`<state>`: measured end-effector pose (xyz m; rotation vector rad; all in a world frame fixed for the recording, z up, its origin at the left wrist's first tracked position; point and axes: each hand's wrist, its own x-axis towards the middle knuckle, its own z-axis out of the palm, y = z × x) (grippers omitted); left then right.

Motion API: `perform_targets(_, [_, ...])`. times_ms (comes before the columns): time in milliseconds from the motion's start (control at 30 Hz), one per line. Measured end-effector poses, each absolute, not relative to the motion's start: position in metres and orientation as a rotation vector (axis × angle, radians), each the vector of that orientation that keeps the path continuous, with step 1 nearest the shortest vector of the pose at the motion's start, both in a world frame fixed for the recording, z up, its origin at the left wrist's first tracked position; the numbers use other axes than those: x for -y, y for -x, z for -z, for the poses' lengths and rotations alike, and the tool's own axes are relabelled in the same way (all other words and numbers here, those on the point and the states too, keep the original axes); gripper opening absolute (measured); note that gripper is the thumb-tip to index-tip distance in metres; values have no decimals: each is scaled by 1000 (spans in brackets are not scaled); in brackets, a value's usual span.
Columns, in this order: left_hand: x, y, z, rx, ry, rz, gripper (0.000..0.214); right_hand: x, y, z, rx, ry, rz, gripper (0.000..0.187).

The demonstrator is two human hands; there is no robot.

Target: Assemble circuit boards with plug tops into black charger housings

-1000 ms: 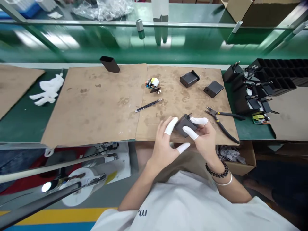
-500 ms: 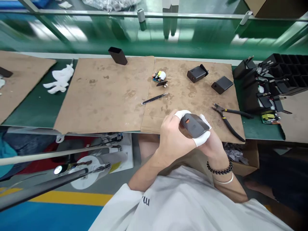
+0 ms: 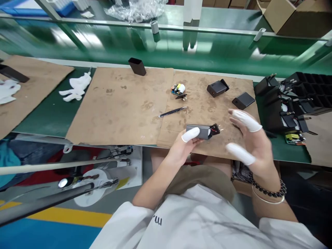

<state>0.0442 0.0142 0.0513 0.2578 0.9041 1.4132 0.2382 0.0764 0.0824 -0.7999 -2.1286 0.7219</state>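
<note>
My left hand (image 3: 185, 142) grips a black charger housing (image 3: 202, 131) near the front edge of the cardboard mat (image 3: 121, 103); red wires and metal pins stick out of its right end. My right hand (image 3: 250, 138) is open, fingers spread with white finger cots, hovering to the right of the charger above the pliers, which it mostly hides. Black tweezers (image 3: 172, 111) lie just beyond my left hand. A small circuit board (image 3: 178, 90) sits further back.
Two black charger housings (image 3: 218, 88) (image 3: 243, 100) lie on the mat's far right. A black tray of charger parts (image 3: 293, 100) stands at the right. Another black shell (image 3: 137, 66) stands at the mat's back edge. White gloves (image 3: 75, 87) lie left. A cardboard box (image 3: 293, 15) sits beyond the rail.
Both hands held the charger together before. Now my right hand has let go and moved right, fingers spread, while my left hand keeps the charger, turned sideways with pins pointing right.
</note>
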Motion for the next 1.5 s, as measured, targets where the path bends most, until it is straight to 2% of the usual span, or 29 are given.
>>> perform_targets(67, [-12, -42, -61, -1024, -425, -1502, 50, -76, -226, -93, 2289, 704, -606, 75])
perform_targets(200, [-3, -41, -83, -1407, -844, -1732, 47, -72, -197, -91, 2304, 596, -535, 51])
perform_targets(300, [4, -40, -93, -1722, -1194, -1892, 50, -64, -181, -82, 2187, 628, -620, 51])
perform_targets(400, [11, -35, -97, -1895, -1337, -1834, 50, -57, -174, -78, 2108, 624, -643, 50])
perform_targets(633, [18, -22, -104, -1708, -1210, -1713, 52, -47, -178, -81, 2143, 576, -513, 59])
perform_targets(800, [22, -16, -102, -1522, -1151, -1678, 63, -46, -185, -84, 2179, 565, -547, 57])
perform_targets(933, [7, 31, -81, -1348, -1290, -1333, 75, -106, -191, -96, 2213, 728, -573, 44])
perform_targets(1000, [-23, 74, -72, -1419, -1400, -1177, 72, -168, -190, -105, 2244, 887, -500, 46])
perform_targets(1100, [-86, 146, -73, -1957, -1384, -1220, 58, -276, -177, -122, 2237, 981, -318, 39])
perform_targets(1200, [-145, 198, -84, -2195, -1395, -1277, 78, -359, -160, -137, 2233, 1040, -232, 53])
perform_targets(1267, [-172, 213, -88, -2272, -1358, -1168, 82, -386, -151, -140, 2268, 1069, -227, 50])
perform_targets(1367, [-195, 215, -85, -2255, -1359, -1105, 59, -393, -141, -135, 2336, 1102, -224, 36])
perform_targets(1433, [-198, 210, -83, -2240, -1380, -1116, 42, -383, -130, -128, 2388, 1109, -218, 33])
perform_targets(1500, [-191, 201, -83, -2215, -1422, -1153, 39, -365, -113, -122, 2466, 1094, -225, 35])
